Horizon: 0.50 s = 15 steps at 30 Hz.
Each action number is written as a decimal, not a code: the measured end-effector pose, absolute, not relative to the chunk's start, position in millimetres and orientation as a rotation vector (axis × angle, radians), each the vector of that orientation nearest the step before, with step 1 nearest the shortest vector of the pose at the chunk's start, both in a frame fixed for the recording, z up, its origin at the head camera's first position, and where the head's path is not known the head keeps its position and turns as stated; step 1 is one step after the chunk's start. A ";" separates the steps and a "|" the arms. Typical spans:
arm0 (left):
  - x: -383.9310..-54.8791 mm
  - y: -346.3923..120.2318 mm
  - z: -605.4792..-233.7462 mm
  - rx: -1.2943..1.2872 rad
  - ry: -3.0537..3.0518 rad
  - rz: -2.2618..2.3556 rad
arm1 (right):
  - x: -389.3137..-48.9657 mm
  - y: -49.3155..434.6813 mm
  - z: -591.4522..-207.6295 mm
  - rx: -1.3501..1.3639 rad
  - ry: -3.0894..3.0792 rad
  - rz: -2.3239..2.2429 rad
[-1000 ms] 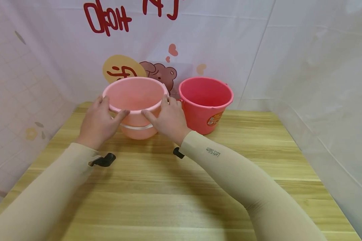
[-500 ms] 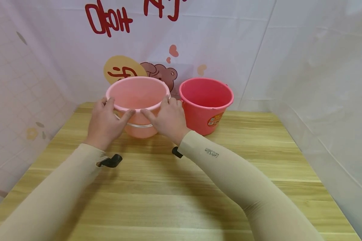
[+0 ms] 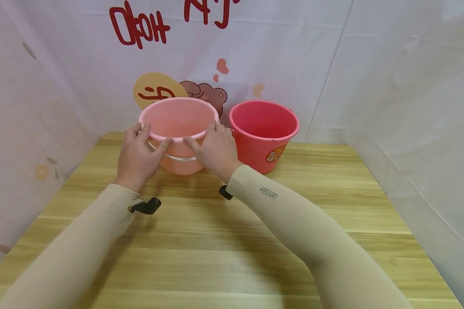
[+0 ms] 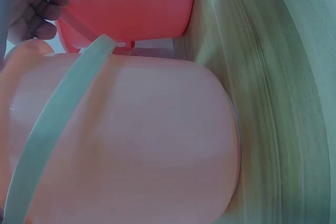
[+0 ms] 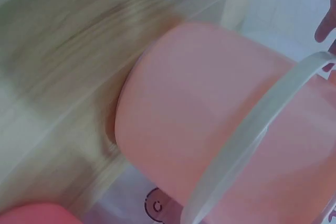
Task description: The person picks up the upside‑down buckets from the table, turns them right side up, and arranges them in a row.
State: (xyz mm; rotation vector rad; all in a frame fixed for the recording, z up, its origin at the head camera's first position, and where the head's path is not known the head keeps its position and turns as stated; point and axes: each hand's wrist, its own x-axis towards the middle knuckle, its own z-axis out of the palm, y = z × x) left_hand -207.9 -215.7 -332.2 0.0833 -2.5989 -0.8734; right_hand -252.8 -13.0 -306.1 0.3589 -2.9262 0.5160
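A light pink bucket (image 3: 181, 150) stands upright at the back left of the table, its white handle (image 4: 58, 114) hanging down across the front. My left hand (image 3: 136, 161) grips its rim at the left front, the thumb lying along the front edge. At the right front, my right hand (image 3: 218, 148) holds the same rim, with the two thumbs nearly meeting. Right beside it is a deeper pink bucket (image 3: 251, 150) with a round orange label. Fingertips of the right hand behind the light bucket's rim also show in the left wrist view.
Both buckets rest on a wood-grain table (image 3: 201, 249). Behind them hangs a white printed cloth (image 3: 286, 51) with red letters and a bear. Pale sheets (image 3: 417, 128) line the sides. A black strap end (image 3: 148, 206) sticks out at the left wrist.
The light pink bucket has slid slightly to the right and a little back, closer to the deeper pink one. My left hand has moved right with it; the right hand has barely shifted.
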 end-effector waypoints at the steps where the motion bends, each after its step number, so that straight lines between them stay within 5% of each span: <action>1: -207.9 -215.0 -332.0 0.084 -2.600 -0.864 | -252.8 -13.3 -306.5 0.359 -2.930 0.539; 15: -213.9 -209.3 -333.8 0.100 -2.588 -0.812 | -261.5 -9.1 -304.1 0.331 -2.986 0.827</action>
